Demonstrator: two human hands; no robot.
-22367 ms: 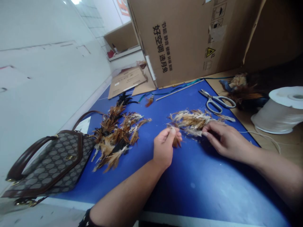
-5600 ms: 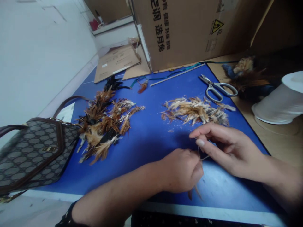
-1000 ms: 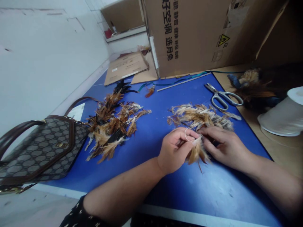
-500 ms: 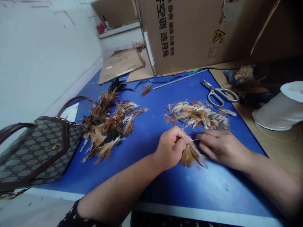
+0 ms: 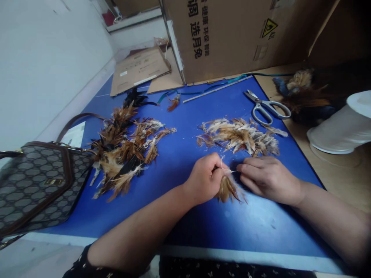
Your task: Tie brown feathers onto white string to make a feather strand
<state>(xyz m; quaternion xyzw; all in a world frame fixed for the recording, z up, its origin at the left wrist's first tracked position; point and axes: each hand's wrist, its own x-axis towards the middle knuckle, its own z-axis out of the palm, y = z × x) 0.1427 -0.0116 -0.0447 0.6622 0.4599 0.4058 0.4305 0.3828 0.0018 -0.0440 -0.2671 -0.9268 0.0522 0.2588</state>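
Between finger and thumb, my left hand [image 5: 206,178] pinches a small bunch of brown feathers [image 5: 227,189] by its top, the tips fanning downward. A thin white string [image 5: 233,171] runs from the bunch to my right hand [image 5: 268,178], whose closed fingers grip its end. A short bit of the string sticks up above my left thumb. Just beyond both hands lies a pile of brown and white feathers [image 5: 240,135]. Silver scissors [image 5: 266,107] rest behind that pile, to the right.
Feather bunches [image 5: 123,152] spread over the left of the blue mat [image 5: 174,154], beside a patterned handbag [image 5: 37,185]. A big cardboard box [image 5: 232,38] stands at the back. On the right are a white spool [image 5: 342,123] and dark feathers [image 5: 313,102]. A thin stick [image 5: 217,89] lies near the box.
The whole view has shifted slightly. My hands keep the same grip on the feather bunch and string, with little visible movement against each other.
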